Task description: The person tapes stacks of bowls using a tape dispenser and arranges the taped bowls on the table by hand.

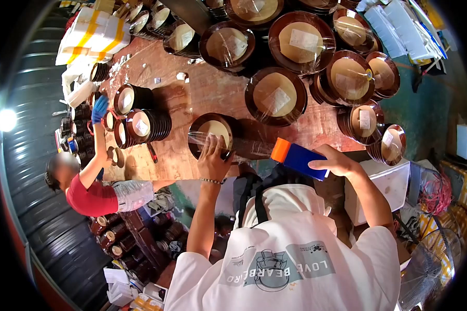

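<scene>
My left hand (pixel 213 158), with a beaded bracelet at the wrist, lies with its fingers stretched out on top of a stack of brown-rimmed plates (pixel 208 126) near the front edge of the wooden table (pixel 176 103). In my right hand (pixel 337 161) is a blue and orange block-shaped tool (pixel 298 159), held over the table's front edge to the right of that stack. Its orange end points left towards the plates. Clear, shiny film shows across the top plate, and its far ends are hard to make out.
Many film-wrapped plate stacks (pixel 276 97) stand at the back and right. More stacks (pixel 149 126) are on the left, beside a co-worker in a red shirt (pixel 94 197) with a blue glove. A white box (pixel 384 186) stands at the right, near a fan (pixel 428 264).
</scene>
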`<state>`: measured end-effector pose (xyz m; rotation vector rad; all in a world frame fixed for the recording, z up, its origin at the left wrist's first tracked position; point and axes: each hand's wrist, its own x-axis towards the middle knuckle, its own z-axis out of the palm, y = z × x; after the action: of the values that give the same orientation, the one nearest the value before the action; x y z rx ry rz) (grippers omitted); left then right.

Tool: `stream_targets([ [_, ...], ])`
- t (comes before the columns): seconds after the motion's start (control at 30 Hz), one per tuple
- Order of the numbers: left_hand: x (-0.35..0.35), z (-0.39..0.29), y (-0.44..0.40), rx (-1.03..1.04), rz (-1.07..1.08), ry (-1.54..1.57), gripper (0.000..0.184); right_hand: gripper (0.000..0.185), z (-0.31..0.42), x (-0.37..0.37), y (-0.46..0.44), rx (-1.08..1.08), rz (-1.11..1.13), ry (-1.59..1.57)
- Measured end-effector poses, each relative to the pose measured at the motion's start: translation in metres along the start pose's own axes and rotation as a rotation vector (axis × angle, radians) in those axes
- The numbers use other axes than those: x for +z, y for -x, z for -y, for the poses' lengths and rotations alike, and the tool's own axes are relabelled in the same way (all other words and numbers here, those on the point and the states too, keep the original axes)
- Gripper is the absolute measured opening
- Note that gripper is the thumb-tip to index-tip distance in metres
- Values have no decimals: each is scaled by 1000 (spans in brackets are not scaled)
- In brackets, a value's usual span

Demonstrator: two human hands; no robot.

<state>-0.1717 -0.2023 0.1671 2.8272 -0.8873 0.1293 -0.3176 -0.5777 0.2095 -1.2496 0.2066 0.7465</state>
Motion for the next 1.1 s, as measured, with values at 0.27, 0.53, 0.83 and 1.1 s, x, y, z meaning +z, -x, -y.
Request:
stream_targets([
  [0.27,1,1,0,3,-6,15,63,51,-47,-19,-25,127,-130,-93],
  [0.53,0,1,-2,4,8,7,64,52,-45,-27,-28,-116,-5,309],
  [0.83,-1,-3,-4,-41,35,12,64,54,-36,-40,-24,11,19,569],
  [1.1,2,-3,-2,-35,19,17,64,55,-45,-39,-20,52,-26,540],
])
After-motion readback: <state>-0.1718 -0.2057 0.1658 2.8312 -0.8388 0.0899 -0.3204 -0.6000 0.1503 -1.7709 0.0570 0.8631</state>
